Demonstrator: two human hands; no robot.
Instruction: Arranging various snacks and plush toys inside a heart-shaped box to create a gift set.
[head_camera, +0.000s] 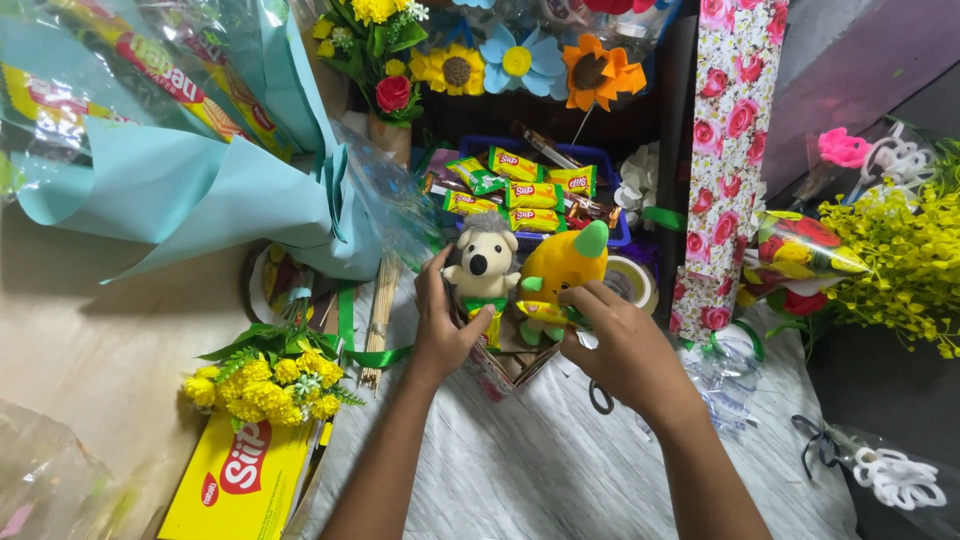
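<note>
White cloth (560, 470) underlies a cream hedgehog plush (483, 262) and yellow plush (560, 275).

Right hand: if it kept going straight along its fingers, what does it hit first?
The right hand points up-left and already touches the yellow plush toy. Past that, probably the white hedgehog plush, though depth is unclear.
</note>
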